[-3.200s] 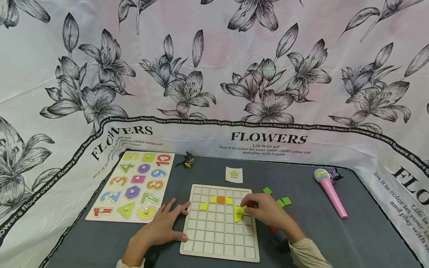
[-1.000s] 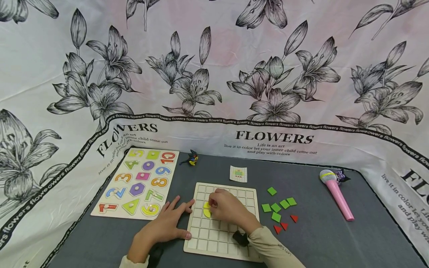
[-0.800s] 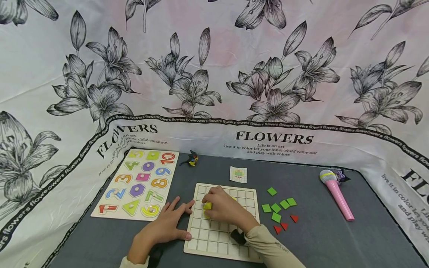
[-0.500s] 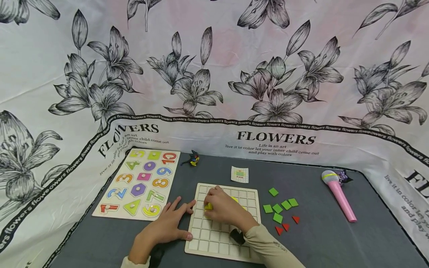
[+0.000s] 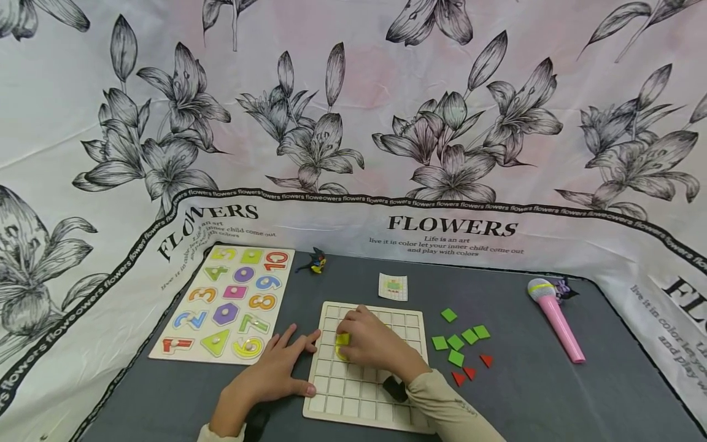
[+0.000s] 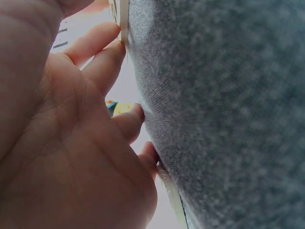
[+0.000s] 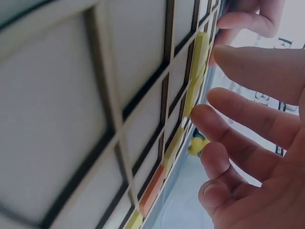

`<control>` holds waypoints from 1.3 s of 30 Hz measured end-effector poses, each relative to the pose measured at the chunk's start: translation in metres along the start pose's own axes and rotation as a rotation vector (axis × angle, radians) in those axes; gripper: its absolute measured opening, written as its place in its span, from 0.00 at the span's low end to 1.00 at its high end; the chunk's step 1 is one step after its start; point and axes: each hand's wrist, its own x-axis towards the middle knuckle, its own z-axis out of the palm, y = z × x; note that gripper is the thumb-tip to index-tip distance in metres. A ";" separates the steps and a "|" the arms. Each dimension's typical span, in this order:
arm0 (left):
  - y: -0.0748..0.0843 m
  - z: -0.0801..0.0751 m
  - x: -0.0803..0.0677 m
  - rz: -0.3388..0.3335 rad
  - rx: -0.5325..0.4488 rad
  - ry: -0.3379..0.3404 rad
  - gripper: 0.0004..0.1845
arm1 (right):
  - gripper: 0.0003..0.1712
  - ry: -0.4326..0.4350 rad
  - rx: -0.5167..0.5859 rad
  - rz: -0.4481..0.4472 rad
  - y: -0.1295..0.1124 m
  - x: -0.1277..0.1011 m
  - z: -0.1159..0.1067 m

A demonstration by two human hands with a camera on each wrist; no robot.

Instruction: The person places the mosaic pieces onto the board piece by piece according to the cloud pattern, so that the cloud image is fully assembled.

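Note:
My left hand [image 5: 274,370] is spread at the left edge of a pale gridded wooden board [image 5: 331,387], its thumb and fingertips at the rim. My right hand [image 5: 372,344] is over the board's upper left, fingers bent, with the thumb tip apart from the index finger in the right wrist view. Its fingertips are right at two yellow tiles [image 7: 194,90] set in the grid, one a square [image 5: 343,339]. Farther along the grid, an orange tile [image 7: 151,191] lies between yellow ones. In the head view the right hand hides most of the laid tiles.
Several green square tiles [image 5: 455,358] and red triangles [image 5: 469,372] lie right of the board. A small pattern card [image 5: 393,287] is behind it. A number puzzle [image 5: 226,362] stands left, a dark figurine [image 5: 317,261] beyond it. A pink toy microphone [image 5: 558,325] lies far right.
From the board's right side, my right hand has moved to its upper left, where the yellow tiles there now show a second piece below the square. The left hand has stayed at the rim.

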 end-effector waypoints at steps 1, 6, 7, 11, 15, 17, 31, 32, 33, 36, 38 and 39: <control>0.001 0.000 0.000 -0.006 0.001 -0.003 0.54 | 0.10 0.007 0.008 0.007 0.002 -0.003 -0.001; 0.003 0.002 0.000 -0.016 -0.018 -0.001 0.54 | 0.11 0.044 0.074 0.071 0.013 -0.020 -0.011; 0.002 0.002 0.000 -0.019 -0.020 -0.002 0.54 | 0.10 0.053 0.090 0.085 0.015 -0.024 -0.013; -0.001 0.003 0.000 -0.018 -0.018 0.005 0.54 | 0.10 0.093 0.153 0.136 0.027 -0.040 -0.022; -0.004 0.003 0.000 0.009 -0.030 0.009 0.55 | 0.11 0.146 0.227 0.209 0.041 -0.054 -0.031; -0.005 0.003 0.000 0.029 -0.042 0.012 0.55 | 0.11 0.176 0.260 0.256 0.049 -0.061 -0.036; -0.023 0.013 0.005 0.051 -0.051 0.034 0.55 | 0.15 0.289 0.200 0.429 0.097 -0.104 -0.066; -0.024 0.014 0.005 0.054 -0.049 0.035 0.55 | 0.15 0.286 0.197 0.433 0.100 -0.106 -0.066; -0.024 0.014 0.005 0.055 -0.050 0.035 0.55 | 0.16 0.284 0.193 0.435 0.103 -0.108 -0.066; -0.025 0.014 0.006 0.044 -0.047 0.030 0.56 | 0.17 0.283 0.179 0.442 0.111 -0.112 -0.066; -0.025 0.015 0.007 0.034 -0.046 0.025 0.57 | 0.18 0.278 0.154 0.445 0.116 -0.115 -0.065; -0.026 0.015 0.008 0.025 -0.047 0.022 0.57 | 0.18 0.272 0.143 0.447 0.118 -0.116 -0.065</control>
